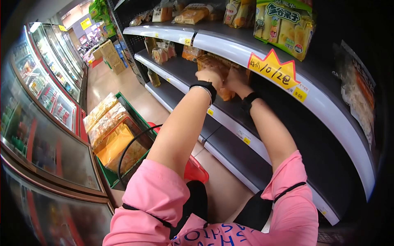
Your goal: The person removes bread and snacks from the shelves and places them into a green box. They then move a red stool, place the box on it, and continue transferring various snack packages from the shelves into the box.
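Both arms reach onto the second shelf point(184, 84), under the upper shelf's white edge. My left hand point(211, 74) is against an orange-brown package point(227, 95), its fingers bent and partly hidden. Close beside it on the right, my right hand point(237, 80) touches the same group of packages, with its fingertips out of sight. Whether either hand grips a package cannot be made out. Another orange package point(192, 53) stands just beyond them, and clear bags of sandwich-like food point(164, 53) sit farther left.
A green crate point(110, 176) full of packaged goods stands on the floor at left, with a red stool point(196, 170) by it. Glass-door refrigerators point(53, 135) line the left side. A yellow price sign point(273, 71) hangs from the upper shelf edge. Cartons point(111, 55) stand down the aisle.
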`<state>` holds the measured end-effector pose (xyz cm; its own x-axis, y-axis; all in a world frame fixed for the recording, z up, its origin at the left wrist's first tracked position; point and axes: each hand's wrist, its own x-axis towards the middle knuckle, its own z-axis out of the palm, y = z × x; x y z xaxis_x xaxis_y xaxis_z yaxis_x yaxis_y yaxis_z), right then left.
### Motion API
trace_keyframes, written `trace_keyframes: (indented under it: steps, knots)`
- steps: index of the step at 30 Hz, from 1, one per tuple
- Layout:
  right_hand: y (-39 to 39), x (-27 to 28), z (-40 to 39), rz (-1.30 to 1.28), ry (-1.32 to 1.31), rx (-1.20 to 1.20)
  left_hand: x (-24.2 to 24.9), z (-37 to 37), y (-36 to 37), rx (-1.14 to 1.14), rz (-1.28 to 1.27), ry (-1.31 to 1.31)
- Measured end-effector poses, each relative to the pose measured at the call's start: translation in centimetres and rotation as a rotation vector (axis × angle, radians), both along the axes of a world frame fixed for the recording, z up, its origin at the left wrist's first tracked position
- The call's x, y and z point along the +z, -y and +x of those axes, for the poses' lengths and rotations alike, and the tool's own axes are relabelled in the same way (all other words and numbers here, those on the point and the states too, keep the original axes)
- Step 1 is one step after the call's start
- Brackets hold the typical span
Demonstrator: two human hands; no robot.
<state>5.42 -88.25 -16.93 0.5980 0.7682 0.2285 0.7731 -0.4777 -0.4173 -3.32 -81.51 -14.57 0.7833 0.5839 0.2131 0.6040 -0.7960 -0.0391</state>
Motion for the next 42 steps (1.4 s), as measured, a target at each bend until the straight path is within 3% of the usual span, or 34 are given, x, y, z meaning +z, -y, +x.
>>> trace_keyframes:
  steps: [2,3,4,6,9,12,16,18,20,22,25,32,34,38,39,42]
  knots:
    - [1.5,-0.7,0.4,0.019,0.079,-0.112,1.2,-0.9,0.7,0.052,-0.051,0.022]
    - [2.6,-1.3,0.4,0.166,0.049,-0.101,1.8,-0.9,0.9,0.084,-0.050,-0.057]
    - [3.7,-1.7,0.8,0.155,0.050,-0.105,2.4,-1.0,0.9,0.113,-0.047,-0.138]
    - [5.8,-1.4,0.7,0.279,-0.238,0.008,1.9,-1.1,0.0,0.084,-0.022,-0.062]
    - [9.3,-1.9,0.8,0.349,-0.242,0.013,2.3,-1.6,0.3,0.042,-0.055,-0.069]
    - [13.3,-2.3,-0.2,0.475,-0.229,0.068,4.5,-3.3,2.2,-0.136,-0.053,-0.195]
    - [18.4,-0.3,-4.7,0.595,-0.173,0.148,8.2,-5.5,5.2,-0.569,-0.075,-0.304]
    - [20.2,0.6,-6.7,0.616,-0.179,0.197,9.2,-7.0,6.5,-0.642,0.067,-0.415]
    - [21.7,1.8,-9.3,0.678,-0.267,0.224,10.3,-8.8,8.0,-0.663,-0.109,-0.550]
    - [22.8,3.3,-11.6,0.702,-0.293,0.263,9.9,-10.8,7.5,-0.726,-0.131,-0.411]
    - [24.1,5.5,-14.9,0.735,-0.266,0.278,11.6,-14.6,8.5,-0.916,0.070,-0.192]
    - [23.5,10.6,-18.3,0.986,-0.068,0.521,16.3,-23.9,8.1,-0.907,0.016,0.220]
    - [22.9,11.7,-18.3,0.962,-0.104,0.598,17.2,-26.0,7.7,-0.976,-0.123,0.351]
    - [20.7,13.2,-18.9,0.794,-0.108,0.616,17.4,-29.3,6.2,-0.896,-0.074,0.338]
    - [20.0,13.8,-19.6,0.774,-0.058,0.612,15.6,-29.0,5.5,-0.916,-0.070,0.500]
    - [18.6,15.5,-21.0,0.670,-0.115,0.614,14.3,-31.3,4.6,-0.776,-0.236,0.419]
